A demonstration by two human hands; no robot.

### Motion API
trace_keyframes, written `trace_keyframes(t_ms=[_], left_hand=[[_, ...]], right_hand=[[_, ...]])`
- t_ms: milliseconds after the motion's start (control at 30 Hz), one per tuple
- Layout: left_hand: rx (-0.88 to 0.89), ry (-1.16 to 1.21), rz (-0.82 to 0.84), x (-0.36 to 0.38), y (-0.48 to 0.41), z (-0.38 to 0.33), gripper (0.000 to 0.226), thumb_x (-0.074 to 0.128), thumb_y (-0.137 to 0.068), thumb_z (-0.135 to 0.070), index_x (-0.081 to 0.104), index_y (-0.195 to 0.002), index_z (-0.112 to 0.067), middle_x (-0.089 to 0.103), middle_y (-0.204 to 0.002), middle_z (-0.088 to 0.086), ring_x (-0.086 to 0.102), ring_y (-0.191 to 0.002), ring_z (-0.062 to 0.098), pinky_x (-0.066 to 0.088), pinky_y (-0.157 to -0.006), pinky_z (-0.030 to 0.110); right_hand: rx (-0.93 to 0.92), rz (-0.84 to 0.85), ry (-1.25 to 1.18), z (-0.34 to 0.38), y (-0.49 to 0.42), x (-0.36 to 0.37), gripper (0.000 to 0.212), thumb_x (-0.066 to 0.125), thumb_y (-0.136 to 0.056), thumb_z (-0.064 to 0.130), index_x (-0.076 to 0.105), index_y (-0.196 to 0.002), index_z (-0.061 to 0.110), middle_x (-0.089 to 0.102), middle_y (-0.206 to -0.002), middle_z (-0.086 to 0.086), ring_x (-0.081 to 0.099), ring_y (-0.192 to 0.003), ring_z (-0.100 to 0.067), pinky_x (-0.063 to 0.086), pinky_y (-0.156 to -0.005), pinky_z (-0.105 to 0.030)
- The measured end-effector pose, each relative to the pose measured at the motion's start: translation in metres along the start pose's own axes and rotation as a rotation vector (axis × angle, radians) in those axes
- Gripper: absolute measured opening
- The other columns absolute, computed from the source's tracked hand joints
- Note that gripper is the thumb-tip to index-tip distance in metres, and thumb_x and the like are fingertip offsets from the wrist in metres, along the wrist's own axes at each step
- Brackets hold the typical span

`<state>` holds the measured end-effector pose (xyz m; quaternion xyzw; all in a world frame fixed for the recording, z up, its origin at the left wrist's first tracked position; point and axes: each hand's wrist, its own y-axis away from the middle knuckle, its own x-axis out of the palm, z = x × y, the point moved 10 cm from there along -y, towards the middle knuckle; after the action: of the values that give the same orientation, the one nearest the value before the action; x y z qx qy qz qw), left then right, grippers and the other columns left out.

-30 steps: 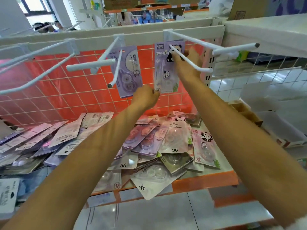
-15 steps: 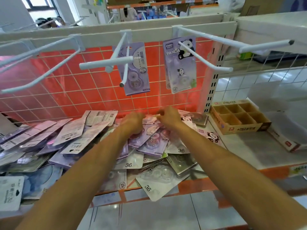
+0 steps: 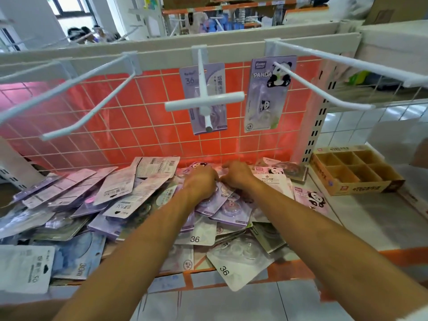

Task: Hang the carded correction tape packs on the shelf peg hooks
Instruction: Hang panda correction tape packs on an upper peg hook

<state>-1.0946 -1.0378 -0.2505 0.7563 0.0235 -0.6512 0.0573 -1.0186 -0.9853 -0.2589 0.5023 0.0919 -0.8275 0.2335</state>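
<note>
A purple correction tape pack [image 3: 216, 77] hangs on the centre peg hook [image 3: 203, 101]. A panda-printed pack [image 3: 266, 100] hangs on the hook to its right [image 3: 324, 89]. The left hook [image 3: 88, 107] carries nothing. Several loose carded packs lie in a pile [image 3: 129, 188] on the shelf below. My left hand [image 3: 201, 181] and my right hand [image 3: 236, 174] rest side by side on the back of the pile, knuckles up and fingers curled onto pink panda packs. The fingertips are hidden, so any grip is unclear.
An orange wire-grid back panel [image 3: 150, 126] stands behind the hooks. An empty divided cardboard box [image 3: 354, 170] sits on the shelf at the right, beside a slotted white upright [image 3: 312, 135]. The shelf's orange front edge [image 3: 289, 269] runs below the pile.
One second ago both hands were up at the hanging panda pack. They let go of it and dropped to the pile, where they now press closer together at its back.
</note>
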Motion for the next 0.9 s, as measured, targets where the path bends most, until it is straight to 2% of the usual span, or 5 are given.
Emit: trace_keyframes(t_ms=[100, 233, 567, 700, 900], left_hand=[[0.014, -0.015, -0.001, -0.003, 0.002, -0.002, 0.030, 0.056, -0.087, -0.007, 0.072, -0.110, -0.017, 0.070, -0.108, 0.013, 0.064, -0.099, 0.032, 0.053, -0.082, 0.038], [0.006, 0.020, -0.083, -0.014, 0.009, -0.002, 0.036, 0.053, -0.084, -0.003, 0.072, -0.110, -0.018, 0.071, -0.108, 0.011, 0.065, -0.096, 0.029, 0.051, -0.076, 0.033], [-0.154, 0.517, -0.343, -0.058, 0.052, 0.006, 0.033, 0.045, -0.093, -0.007, 0.071, -0.113, -0.010, 0.071, -0.112, 0.004, 0.063, -0.098, 0.016, 0.043, -0.083, 0.022], [-0.303, 0.994, -0.311, -0.040, 0.072, 0.009, 0.028, 0.044, -0.095, -0.015, 0.069, -0.084, -0.010, 0.072, -0.089, 0.010, 0.070, -0.078, 0.026, 0.058, -0.068, 0.040], [-0.398, 1.563, -0.186, -0.015, 0.094, -0.011, 0.017, 0.043, -0.094, 0.006, 0.052, -0.081, 0.002, 0.053, -0.058, 0.015, 0.051, -0.040, 0.013, 0.040, -0.036, 0.018]], right_hand=[[0.016, -0.039, -0.050, -0.002, -0.001, -0.003, 0.009, 0.071, -0.084, 0.026, 0.068, -0.089, 0.020, 0.067, -0.096, -0.006, 0.061, -0.092, -0.023, 0.040, -0.059, -0.025], [0.004, -0.150, -0.101, -0.005, 0.008, -0.018, 0.033, 0.068, -0.085, 0.028, 0.052, -0.057, 0.021, 0.052, -0.057, 0.004, 0.047, -0.061, -0.015, 0.022, -0.046, -0.022], [-0.100, -0.602, -0.170, 0.007, 0.076, -0.072, 0.026, 0.064, -0.088, 0.035, 0.076, -0.091, 0.013, 0.074, -0.088, -0.004, 0.066, -0.079, -0.019, 0.039, -0.066, -0.025], [-0.145, -0.793, -0.224, 0.012, 0.121, -0.081, 0.019, 0.069, -0.083, 0.028, 0.072, -0.077, 0.010, 0.069, -0.079, -0.005, 0.063, -0.076, -0.024, 0.040, -0.066, -0.027], [-0.244, -0.851, -0.196, 0.027, 0.159, -0.069, 0.024, 0.066, -0.081, 0.033, 0.063, -0.068, 0.013, 0.060, -0.069, -0.001, 0.053, -0.067, -0.019, 0.031, -0.063, -0.022]])
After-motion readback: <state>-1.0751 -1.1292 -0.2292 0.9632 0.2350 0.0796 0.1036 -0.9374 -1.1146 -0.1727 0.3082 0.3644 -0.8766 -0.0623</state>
